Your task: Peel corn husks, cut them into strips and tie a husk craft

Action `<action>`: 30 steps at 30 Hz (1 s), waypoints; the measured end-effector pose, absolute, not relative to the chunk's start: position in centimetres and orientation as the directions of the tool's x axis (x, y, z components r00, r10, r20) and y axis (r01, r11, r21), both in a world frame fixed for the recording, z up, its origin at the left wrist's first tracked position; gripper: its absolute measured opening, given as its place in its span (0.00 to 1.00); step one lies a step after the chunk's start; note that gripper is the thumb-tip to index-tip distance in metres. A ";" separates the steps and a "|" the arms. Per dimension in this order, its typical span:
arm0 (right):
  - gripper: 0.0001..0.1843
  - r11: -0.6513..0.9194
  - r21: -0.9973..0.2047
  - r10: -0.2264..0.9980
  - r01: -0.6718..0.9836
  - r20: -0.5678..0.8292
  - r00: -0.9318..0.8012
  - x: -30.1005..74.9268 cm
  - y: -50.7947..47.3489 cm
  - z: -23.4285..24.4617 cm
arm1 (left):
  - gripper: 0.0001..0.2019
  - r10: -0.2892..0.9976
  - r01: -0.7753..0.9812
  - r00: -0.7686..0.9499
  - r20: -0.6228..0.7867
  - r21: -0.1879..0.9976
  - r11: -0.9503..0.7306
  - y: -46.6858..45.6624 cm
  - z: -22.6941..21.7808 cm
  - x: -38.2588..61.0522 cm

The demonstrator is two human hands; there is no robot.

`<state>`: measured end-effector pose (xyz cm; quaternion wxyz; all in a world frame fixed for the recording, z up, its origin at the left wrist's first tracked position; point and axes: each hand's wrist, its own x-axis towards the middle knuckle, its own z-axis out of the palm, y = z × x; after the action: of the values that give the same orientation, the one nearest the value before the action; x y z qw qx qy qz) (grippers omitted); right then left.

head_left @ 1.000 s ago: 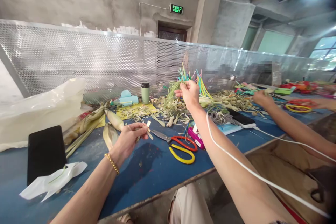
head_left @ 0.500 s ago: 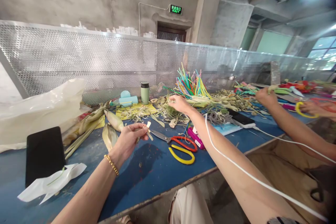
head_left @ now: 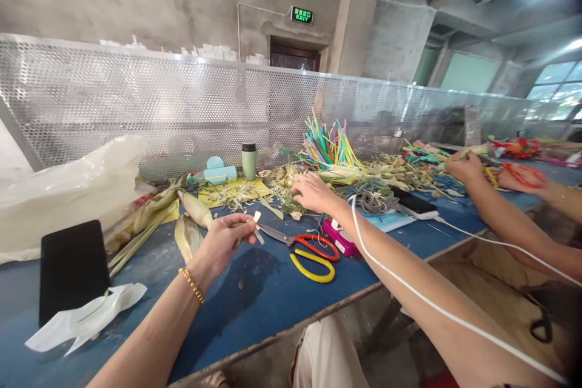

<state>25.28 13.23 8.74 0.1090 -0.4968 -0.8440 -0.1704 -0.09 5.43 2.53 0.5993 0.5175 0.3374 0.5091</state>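
- Far left: big white plastic bag (head_left: 68, 188) is lying slumped on the blue table (head_left: 254, 309), mouth turned away, so contents can't be seen.
- Black tablet (head_left: 73, 270) is lying flat just in front of it, w/ a crumpled white wrapper (head_left: 86, 318) touching its near edge.
- Loose corn husks (head_left: 145, 224) and a husked cob (head_left: 196, 208) are lying between the bag and the left hand.
- Left hand (head_left: 225, 241): forearm is coming in from bottom-left and the wrist, wearing a gold bracelet (head_left: 193, 285), is hovering above the table. The grip is narrow, thumb and forefinger pinching a short pale husk strip (head_left: 256, 223), which is sticking up and right, just off the scissor tips.
- Behind it, a green flask (head_left: 248, 161) is standing upright w/ lid on, beside a light-blue gadget (head_left: 218, 171), both near the perforated metal screen (head_left: 182, 103).
- Red-and-yellow scissors (head_left: 311, 254) are lying flat, blades pointing toward the left hand.
- Right hand (head_left: 313, 193): arm is stretching fwd, palm down, fingers resting on the husk pile (head_left: 284, 194). Can't tell whether the grip is closing on anything.
- White cable (head_left: 409, 291) is draping over the right forearm.
- A bundle of coloured strips (head_left: 330, 145) is fanning upward behind the right hand.
- Pink box (head_left: 341, 241), a grey cord coil (head_left: 375, 201) and a black phone (head_left: 413, 203) are sitting to the right of that hand.
- Far right: a co-worker's hands (head_left: 464, 165) are working over more husks, one holding red scissors (head_left: 522, 173).
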 end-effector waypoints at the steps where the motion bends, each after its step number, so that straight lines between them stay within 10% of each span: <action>1: 0.09 0.468 0.221 0.795 0.856 0.317 -0.517 25.2 12.9 8.6 | 0.12 0.959 -0.262 0.258 0.120 0.964 -0.050 5.4 2.5 -0.1; 5: 0.16 0.552 0.331 0.787 0.765 0.095 -0.609 24.8 11.1 6.9 | 0.12 0.960 -0.256 0.257 0.113 0.966 -0.045 5.3 2.6 0.0; 9: 0.13 0.519 0.395 0.772 0.758 0.165 -0.614 24.8 11.0 5.4 | 0.12 0.962 -0.242 0.242 0.122 0.968 -0.062 5.1 2.8 0.1; 18: 0.17 0.601 -0.449 0.732 0.662 0.642 -0.229 25.6 11.8 11.8 | 0.12 0.957 -0.264 0.252 0.145 0.962 -0.076 5.1 2.8 0.1; 30: 0.22 0.559 -0.669 0.808 0.490 0.571 -0.142 24.0 12.8 10.8 | 0.12 0.964 -0.261 0.232 0.132 0.963 -0.069 4.9 3.2 0.1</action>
<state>24.03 12.75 10.79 0.4853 -0.4400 -0.7375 0.1641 0.14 4.89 3.25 0.5911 0.5163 0.3404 0.5178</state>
